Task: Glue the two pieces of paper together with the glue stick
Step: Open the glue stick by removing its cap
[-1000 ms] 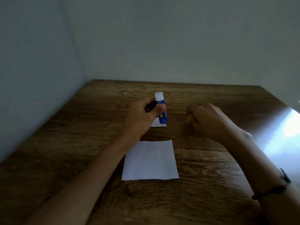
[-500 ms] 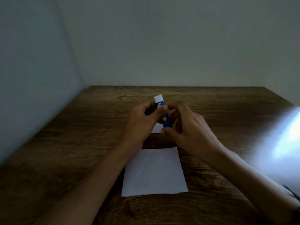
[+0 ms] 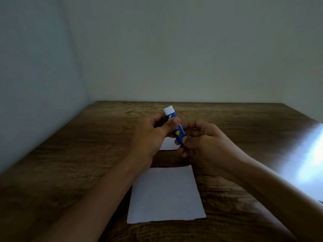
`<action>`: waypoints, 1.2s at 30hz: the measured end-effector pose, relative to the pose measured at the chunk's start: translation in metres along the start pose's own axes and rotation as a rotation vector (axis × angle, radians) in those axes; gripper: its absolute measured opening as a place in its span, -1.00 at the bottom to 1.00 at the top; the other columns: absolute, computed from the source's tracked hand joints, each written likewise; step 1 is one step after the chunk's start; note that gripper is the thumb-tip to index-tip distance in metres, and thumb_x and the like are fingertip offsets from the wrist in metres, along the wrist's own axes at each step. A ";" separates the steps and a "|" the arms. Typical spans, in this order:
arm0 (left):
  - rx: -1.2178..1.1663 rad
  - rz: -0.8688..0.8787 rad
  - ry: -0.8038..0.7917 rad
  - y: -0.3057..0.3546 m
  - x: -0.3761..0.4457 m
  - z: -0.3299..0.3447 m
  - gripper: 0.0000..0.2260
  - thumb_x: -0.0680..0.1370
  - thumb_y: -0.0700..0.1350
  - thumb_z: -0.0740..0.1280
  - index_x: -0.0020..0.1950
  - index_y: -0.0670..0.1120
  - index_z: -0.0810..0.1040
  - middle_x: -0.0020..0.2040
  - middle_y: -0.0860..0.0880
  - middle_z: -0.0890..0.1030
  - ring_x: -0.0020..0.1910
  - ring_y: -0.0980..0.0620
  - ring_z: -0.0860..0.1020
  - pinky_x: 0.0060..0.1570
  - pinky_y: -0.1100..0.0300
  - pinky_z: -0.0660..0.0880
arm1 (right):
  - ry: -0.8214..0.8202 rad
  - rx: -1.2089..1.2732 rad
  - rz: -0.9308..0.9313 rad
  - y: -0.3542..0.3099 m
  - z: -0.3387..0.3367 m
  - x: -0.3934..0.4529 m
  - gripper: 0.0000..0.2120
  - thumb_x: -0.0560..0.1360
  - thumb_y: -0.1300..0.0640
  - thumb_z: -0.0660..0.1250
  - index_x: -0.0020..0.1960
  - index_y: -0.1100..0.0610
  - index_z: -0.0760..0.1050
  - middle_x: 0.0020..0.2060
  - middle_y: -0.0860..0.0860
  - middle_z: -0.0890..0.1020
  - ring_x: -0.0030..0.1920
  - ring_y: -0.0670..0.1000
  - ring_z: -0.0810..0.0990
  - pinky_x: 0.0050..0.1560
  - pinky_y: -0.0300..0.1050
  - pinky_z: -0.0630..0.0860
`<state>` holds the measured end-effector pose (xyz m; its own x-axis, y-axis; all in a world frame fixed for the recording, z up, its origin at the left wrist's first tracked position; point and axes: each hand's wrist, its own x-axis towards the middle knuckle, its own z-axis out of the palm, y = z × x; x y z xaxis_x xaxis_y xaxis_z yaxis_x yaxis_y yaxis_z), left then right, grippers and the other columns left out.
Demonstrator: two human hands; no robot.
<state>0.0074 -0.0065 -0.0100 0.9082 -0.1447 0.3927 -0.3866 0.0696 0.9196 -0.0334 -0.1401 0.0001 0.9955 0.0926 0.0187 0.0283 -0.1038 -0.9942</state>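
left hand [image 3: 150,135] grips glue stick [image 3: 176,127] upper body, steadying it above bench [image 3: 70,163] | right hand [image 3: 197,142] pinches its lower end, likely to uncap | big paper [image 3: 166,194] flat near, small paper [image 3: 168,144] beneath hands

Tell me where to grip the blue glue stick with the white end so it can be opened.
The blue glue stick with its white end is tilted, white end up and away. The left hand grips the upper barrel; the right hand pinches the lower end from the right. Probably keep these opposed grips and twist. Which end is the cap cannot be told.
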 end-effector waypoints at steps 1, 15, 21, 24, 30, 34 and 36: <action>-0.007 -0.004 0.008 0.000 0.000 0.000 -0.91 0.40 -0.10 0.35 -0.22 0.10 0.55 -0.34 0.18 0.64 -0.31 0.25 0.61 -0.29 0.39 0.54 | -0.004 -0.033 -0.006 0.000 0.000 0.000 -0.74 0.43 0.28 0.32 0.09 0.11 0.45 -0.09 0.09 0.62 -0.25 -0.03 0.62 -0.25 -0.21 0.56; -0.023 0.011 0.011 -0.003 0.002 -0.003 -0.88 0.38 -0.12 0.35 -0.28 0.12 0.52 -0.43 0.30 0.62 -0.36 0.27 0.60 -0.37 0.44 0.50 | -0.051 -0.027 0.000 0.005 0.001 0.002 -0.79 0.46 0.23 0.30 0.08 0.10 0.46 -0.12 0.09 0.64 -0.23 -0.01 0.62 -0.21 -0.16 0.56; -0.015 0.023 0.009 -0.004 0.002 -0.002 -0.88 0.36 -0.13 0.36 -0.27 0.11 0.54 -0.41 0.26 0.63 -0.32 0.23 0.61 -0.34 0.38 0.53 | 0.032 -0.117 -0.042 0.008 0.003 0.004 -0.74 0.39 0.31 0.36 0.03 0.07 0.47 -0.14 0.02 0.62 -0.20 -0.05 0.61 -0.27 -0.23 0.53; -0.035 0.016 0.026 -0.003 0.001 -0.003 -0.92 0.27 -0.04 0.36 -0.26 0.10 0.55 -0.41 0.24 0.64 -0.33 0.21 0.62 -0.35 0.38 0.53 | -0.031 0.019 -0.010 0.006 0.000 0.005 -0.78 0.45 0.35 0.27 0.06 0.15 0.48 -0.20 0.08 0.65 -0.32 -0.06 0.61 -0.32 -0.23 0.53; -0.026 -0.003 0.023 -0.002 0.000 -0.004 -0.84 0.18 0.01 0.34 -0.25 0.10 0.55 -0.40 0.27 0.64 -0.32 0.24 0.61 -0.34 0.39 0.53 | -0.041 -0.147 -0.003 0.007 0.003 0.004 -0.69 0.35 0.22 0.42 0.05 0.04 0.47 -0.08 0.02 0.61 -0.21 -0.06 0.62 -0.20 -0.23 0.59; -0.016 -0.001 0.012 -0.003 0.000 -0.002 -0.82 0.16 0.04 0.34 -0.25 0.11 0.55 -0.38 0.26 0.65 -0.31 0.22 0.62 -0.35 0.39 0.53 | 0.001 -0.166 -0.032 0.007 0.002 0.005 -0.74 0.38 0.28 0.38 0.01 0.06 0.49 -0.11 0.03 0.63 -0.17 -0.04 0.61 -0.25 -0.25 0.53; -0.010 0.004 0.019 -0.003 0.000 -0.003 -0.84 0.16 0.05 0.34 -0.28 0.12 0.55 -0.38 0.27 0.64 -0.33 0.23 0.62 -0.34 0.40 0.53 | -0.028 -0.082 -0.009 0.006 -0.001 0.005 -0.80 0.43 0.32 0.31 0.01 0.11 0.52 -0.14 0.07 0.65 -0.22 -0.03 0.60 -0.26 -0.23 0.50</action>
<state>0.0092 -0.0040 -0.0130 0.9097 -0.1257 0.3957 -0.3883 0.0800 0.9181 -0.0286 -0.1414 -0.0061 0.9923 0.1216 0.0236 0.0459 -0.1839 -0.9819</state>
